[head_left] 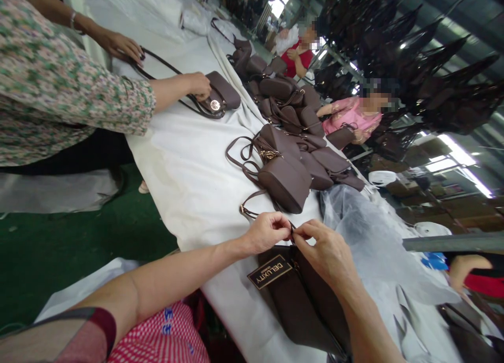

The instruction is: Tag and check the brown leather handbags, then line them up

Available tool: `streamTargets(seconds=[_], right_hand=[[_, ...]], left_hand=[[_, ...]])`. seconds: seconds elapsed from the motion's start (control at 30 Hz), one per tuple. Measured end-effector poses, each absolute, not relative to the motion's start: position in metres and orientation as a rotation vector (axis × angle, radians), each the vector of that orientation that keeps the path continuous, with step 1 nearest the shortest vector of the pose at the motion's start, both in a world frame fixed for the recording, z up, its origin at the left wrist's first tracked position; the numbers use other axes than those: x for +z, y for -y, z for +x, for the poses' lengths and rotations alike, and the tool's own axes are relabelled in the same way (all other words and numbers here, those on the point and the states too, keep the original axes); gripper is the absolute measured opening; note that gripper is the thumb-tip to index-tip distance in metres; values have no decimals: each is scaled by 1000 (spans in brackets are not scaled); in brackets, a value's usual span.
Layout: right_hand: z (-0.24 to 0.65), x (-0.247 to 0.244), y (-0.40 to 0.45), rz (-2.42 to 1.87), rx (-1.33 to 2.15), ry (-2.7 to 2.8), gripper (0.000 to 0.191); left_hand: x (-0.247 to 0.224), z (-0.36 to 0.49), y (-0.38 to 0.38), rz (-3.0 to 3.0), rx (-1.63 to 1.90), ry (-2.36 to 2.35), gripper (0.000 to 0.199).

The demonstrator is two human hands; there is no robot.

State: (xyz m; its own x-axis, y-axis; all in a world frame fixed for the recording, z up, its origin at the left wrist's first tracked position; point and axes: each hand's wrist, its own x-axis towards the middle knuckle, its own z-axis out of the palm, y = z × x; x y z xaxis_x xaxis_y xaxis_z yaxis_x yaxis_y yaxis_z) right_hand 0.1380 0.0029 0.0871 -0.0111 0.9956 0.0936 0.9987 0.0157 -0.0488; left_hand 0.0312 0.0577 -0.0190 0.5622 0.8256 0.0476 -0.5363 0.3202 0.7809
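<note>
Close in front of me a dark brown handbag [311,310] lies on the white-covered table. A black tag [270,271] with gold "DELUXITY" lettering hangs at its upper left edge. Just above the bag, my left hand [271,230] pinches a thin brown strap [292,231]. Fingertips of my right hand [325,247] are closed on the same strap, almost touching the left ones. Part of the strap with a gold buckle [242,209] loops out to the left. What exactly lies between the fingertips is partly hidden.
Beyond my hands lie several finished-looking brown bags [285,182] in a pile. Clear plastic sheeting [362,231] is bunched at the right. At the left a co-worker's hand [199,85] holds a brown bag [224,90]. Other people stand across the table [185,168].
</note>
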Motion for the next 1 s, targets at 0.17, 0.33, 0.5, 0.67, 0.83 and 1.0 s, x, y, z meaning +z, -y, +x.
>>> streamTargets(seconds=[0.17, 0.33, 0.5, 0.67, 0.83, 1.0], right_hand=[[140, 86, -3, -2164, -37, 2161, 20], [140, 86, -2, -2153, -40, 2149, 20], [145, 83, -5, -2219, -232, 2148, 19], [132, 89, 11, -2123, -617, 2294, 21], [104, 76, 55, -1678, -486, 2821, 27], [103, 43, 68, -1647, -607, 2863, 47]], left_hand=[[-18, 31, -55, 902, 950, -419, 11], [-22, 34, -55, 898, 946, -415, 9], [-18, 28, -56, 818, 955, -313, 12], [-12, 27, -55, 647, 814, -248, 15], [-16, 28, -51, 422, 714, -168, 22], [-24, 30, -50, 309, 715, -146, 28]])
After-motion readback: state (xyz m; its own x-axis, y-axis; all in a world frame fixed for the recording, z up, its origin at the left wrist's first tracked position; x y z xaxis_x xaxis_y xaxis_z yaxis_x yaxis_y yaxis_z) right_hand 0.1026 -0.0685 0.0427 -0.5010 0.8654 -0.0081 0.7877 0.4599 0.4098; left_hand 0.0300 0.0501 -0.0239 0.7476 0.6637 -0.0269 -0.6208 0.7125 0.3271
